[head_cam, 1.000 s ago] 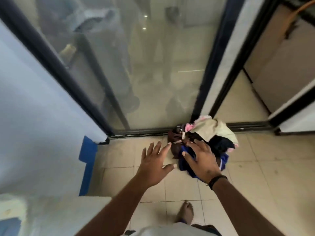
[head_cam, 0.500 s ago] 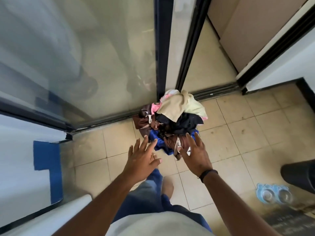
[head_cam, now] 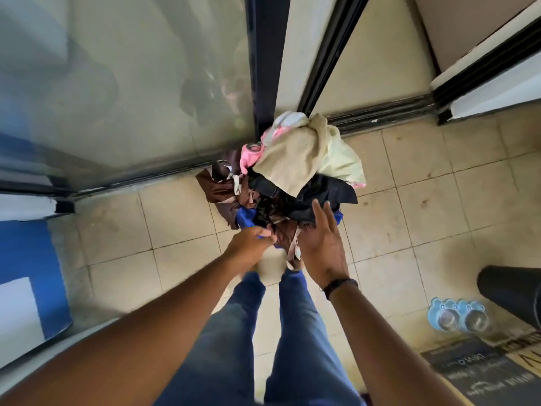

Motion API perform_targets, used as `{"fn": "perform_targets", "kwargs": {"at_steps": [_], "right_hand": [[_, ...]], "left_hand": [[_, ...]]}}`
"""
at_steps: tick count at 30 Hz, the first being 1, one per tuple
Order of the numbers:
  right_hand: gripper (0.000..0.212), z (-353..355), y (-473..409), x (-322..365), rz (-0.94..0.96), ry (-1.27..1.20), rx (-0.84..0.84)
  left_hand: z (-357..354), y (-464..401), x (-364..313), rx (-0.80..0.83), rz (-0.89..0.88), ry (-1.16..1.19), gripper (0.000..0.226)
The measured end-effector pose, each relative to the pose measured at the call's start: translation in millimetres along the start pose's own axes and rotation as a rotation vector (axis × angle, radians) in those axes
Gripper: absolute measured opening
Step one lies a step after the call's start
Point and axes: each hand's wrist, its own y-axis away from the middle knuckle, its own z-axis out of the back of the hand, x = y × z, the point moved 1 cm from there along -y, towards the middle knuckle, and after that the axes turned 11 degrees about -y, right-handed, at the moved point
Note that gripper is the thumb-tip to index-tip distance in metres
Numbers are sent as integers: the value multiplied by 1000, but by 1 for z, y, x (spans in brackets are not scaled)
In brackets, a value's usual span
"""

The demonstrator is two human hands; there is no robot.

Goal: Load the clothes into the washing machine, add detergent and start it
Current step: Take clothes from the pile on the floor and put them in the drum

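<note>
1. Soft fabric all the way: the clothes pile (head_cam: 289, 177) is sitting on the tiled floor (head_cam: 439, 200) mid-frame, against the glass door (head_cam: 126, 83).
2. Left hand (head_cam: 251, 240) is pinching the blue piece at the pile's near edge; right hand (head_cam: 322, 244) is hovering, fingers spread.
3. Light and floppy, probably shedding bits, so I'd be scooping from underneath.

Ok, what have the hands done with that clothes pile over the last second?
The left hand went from spread open short of the pile of clothes to gripping the blue fabric at its near edge. The right hand came off the top of the pile and is now open at its near right side. The pile stays on the tiled floor by the glass door.
</note>
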Motion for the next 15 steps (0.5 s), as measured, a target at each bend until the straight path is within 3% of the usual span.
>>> {"fn": "perform_targets", "kwargs": {"at_steps": [5,8,12,15], "right_hand": [[62,-11,-103,-12,-48,-187,-157],[67,-12,-161,-14,-194,-271,-223],[70,-18,-211,-9,-486,-508,-267],[58,-17,-222,-10,-520,-532,-260]], "left_hand": [[-19,-78,-45,74,194,406,25],[-31,-116,-63,166,271,661,38],[-38,-150,-83,173,305,1019,57],[-40,-153,-96,139,264,1036,29]]}}
